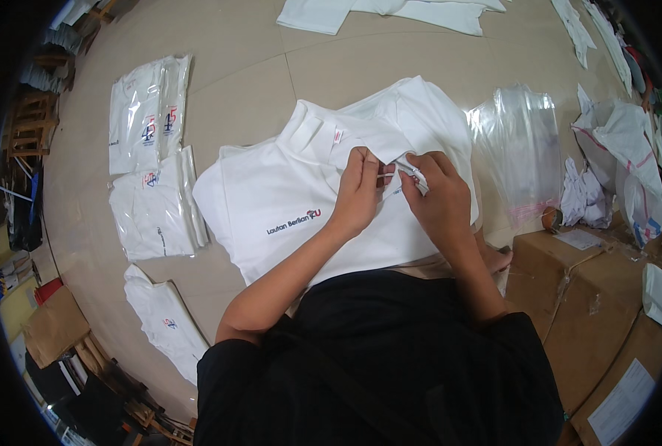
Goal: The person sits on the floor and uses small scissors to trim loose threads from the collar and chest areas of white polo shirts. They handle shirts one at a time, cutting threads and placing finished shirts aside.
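A white collared shirt [308, 184] with printed and stitched marks lies spread before me, over my lap and the tiled floor. Near its front opening, below the collar, my left hand [360, 187] pinches an edge of the cloth between thumb and fingers. Just to the right, my right hand [435, 184] grips another folded edge of the same opening. A small strip of cloth shows between the two hands. What lies under the fingertips is partly hidden. The collar [308, 131] stands up, with a small label inside the neck.
Bagged folded white shirts [135, 122] lie on the left, with another folded shirt [163, 323] nearer me. Clear plastic bags [517, 150] are at right, beside a white sack [626, 150] and cardboard boxes [598, 301]. More white garments [386, 8] lie at the far edge.
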{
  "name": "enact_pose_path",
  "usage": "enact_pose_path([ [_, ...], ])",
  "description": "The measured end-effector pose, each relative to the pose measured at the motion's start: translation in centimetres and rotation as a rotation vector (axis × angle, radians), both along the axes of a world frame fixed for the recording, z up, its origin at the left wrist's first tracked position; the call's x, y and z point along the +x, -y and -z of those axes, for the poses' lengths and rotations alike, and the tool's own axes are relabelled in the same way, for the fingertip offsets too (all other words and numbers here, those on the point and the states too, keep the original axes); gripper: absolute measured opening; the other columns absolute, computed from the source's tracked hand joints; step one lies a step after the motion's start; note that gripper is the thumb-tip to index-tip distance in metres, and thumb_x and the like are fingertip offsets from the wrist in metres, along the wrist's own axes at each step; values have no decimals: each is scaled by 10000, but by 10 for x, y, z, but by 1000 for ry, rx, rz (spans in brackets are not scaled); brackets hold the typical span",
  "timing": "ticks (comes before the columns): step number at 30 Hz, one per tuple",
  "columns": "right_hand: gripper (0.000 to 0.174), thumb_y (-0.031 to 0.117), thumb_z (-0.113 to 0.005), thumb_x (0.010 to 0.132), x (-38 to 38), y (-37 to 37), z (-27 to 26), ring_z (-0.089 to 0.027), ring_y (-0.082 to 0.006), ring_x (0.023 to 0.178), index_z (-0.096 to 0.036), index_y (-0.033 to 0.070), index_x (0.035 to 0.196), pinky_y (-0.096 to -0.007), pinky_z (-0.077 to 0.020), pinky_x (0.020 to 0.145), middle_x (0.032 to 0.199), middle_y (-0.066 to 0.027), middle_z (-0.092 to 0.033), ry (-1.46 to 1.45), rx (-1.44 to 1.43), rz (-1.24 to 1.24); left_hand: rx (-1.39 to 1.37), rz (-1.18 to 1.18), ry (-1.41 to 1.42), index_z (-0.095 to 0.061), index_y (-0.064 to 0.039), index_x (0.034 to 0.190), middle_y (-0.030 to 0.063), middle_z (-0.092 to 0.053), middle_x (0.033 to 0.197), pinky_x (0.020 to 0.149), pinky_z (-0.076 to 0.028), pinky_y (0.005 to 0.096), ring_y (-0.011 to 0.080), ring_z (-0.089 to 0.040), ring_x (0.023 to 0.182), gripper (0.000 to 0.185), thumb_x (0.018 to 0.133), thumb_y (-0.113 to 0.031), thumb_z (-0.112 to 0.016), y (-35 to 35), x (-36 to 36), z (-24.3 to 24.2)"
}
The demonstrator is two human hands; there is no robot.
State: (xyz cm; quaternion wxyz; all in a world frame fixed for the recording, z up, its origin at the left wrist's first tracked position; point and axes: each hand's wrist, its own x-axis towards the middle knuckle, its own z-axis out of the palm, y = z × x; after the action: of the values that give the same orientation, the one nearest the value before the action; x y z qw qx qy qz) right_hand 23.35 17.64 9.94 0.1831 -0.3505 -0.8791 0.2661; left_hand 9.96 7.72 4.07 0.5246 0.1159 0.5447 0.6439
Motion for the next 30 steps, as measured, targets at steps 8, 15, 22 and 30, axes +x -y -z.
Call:
enact_pose_path([
  [8,236,141,-822,979,1,-2,2,-760,-325,822,-782,119,1211,-445,-608,703,1053,-75,-719,76,58,-12,-11,19,-69,-510,-33,1225,64,-676,1079,891,-542,294,119,-604,961,309,1260,-334,-449,-1,1,-4],
  [15,181,134,-810,984,0,-3,5,-756,-332,830,-794,115,1164,-448,-603,709,1038,-66,-724,45,61,-32,45,11,-184,-510,-19,1209,75,-678,1064,878,-549,302,121,-611,935,301,1259,-310,-452,-2,4,4],
  [22,144,152,-800,999,3,-5,7,-764,-345,837,-766,102,1130,-452,-611,708,1043,-72,-729,75,56,-8,33,18,-213,-492,-17,1194,84,-654,1076,903,-575,323,131,-657,978,285,1256,-292,-452,-3,3,2],
  [30,222,168,-790,1011,-15,10,-19,-777,-363,862,-751,54,1198,-448,-627,756,1076,-158,-744,19,-80,-67,-3,-184,169,-429,-80,1186,86,-579,1104,881,-609,330,148,-666,1015,112,1231,-184,-424,0,9,14],
])
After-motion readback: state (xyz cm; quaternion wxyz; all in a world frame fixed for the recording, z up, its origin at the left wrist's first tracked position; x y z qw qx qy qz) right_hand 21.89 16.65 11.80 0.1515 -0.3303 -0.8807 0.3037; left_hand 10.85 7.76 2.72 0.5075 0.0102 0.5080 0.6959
